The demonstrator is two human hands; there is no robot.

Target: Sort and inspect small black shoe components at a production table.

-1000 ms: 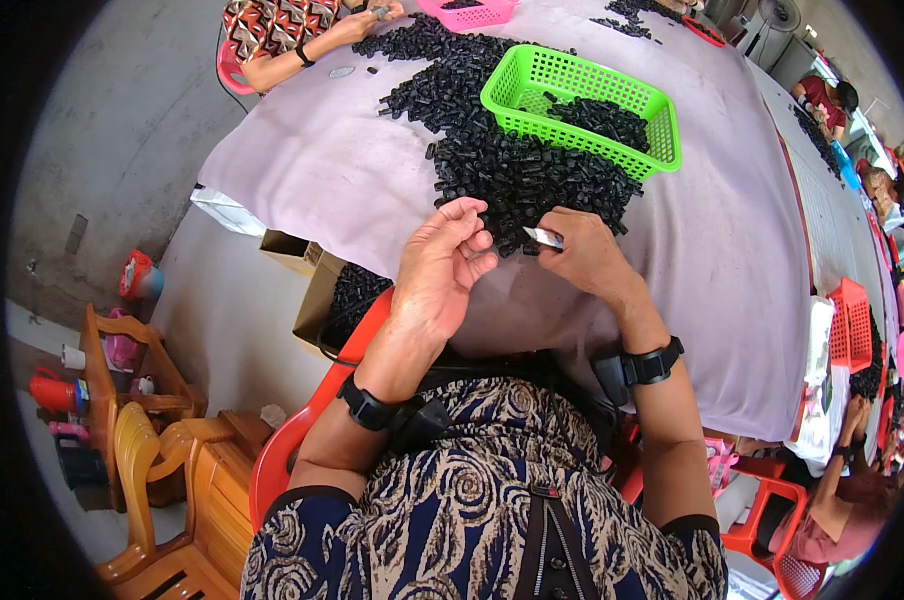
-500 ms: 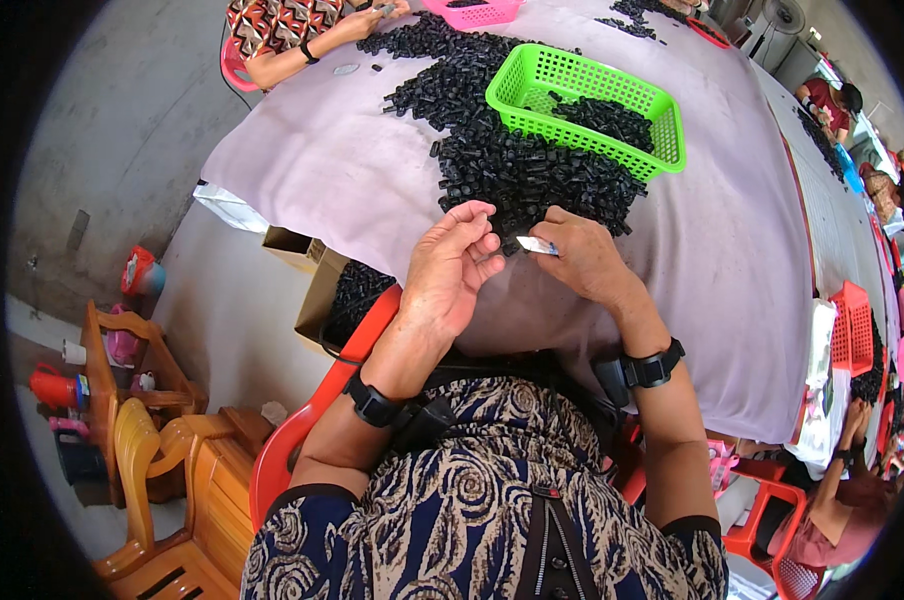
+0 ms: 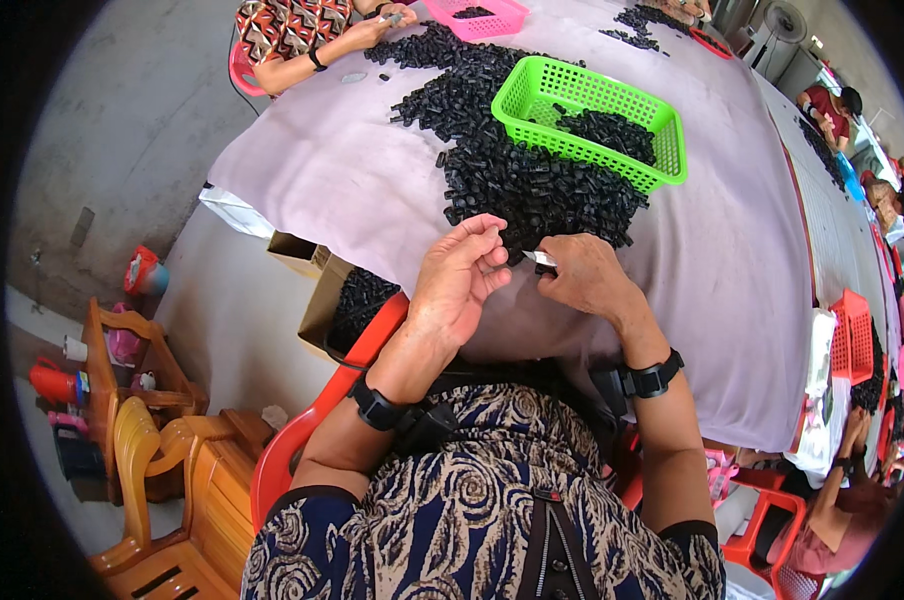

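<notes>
My left hand (image 3: 457,285) is raised over the table's near edge, thumb and forefinger pinched together and the other fingers curled. Whatever sits in that pinch is too small to make out. Close by on the right, my right hand (image 3: 594,277) is closed around a small knife (image 3: 538,258), whose pale blade points left toward the left fingertips without touching them. Just beyond both hands lies a heap of small black plastic-looking pieces (image 3: 542,190). A green perforated basket (image 3: 587,140) stands at the heap's far right side with more black pieces inside.
A lilac cloth (image 3: 312,170) covers the table. At the far side, a co-worker's hand (image 3: 367,35) is near a pink basket (image 3: 512,18). Below the table's left edge is a cardboard box (image 3: 322,300) of black pieces. Wooden chairs (image 3: 187,480) stand at lower left, a red basket (image 3: 852,335) at right.
The whole view has shifted slightly, so the table and baskets appear a little lower. My right hand has turned, and the knife blade shows at a different angle. The left hand keeps its pinch.
</notes>
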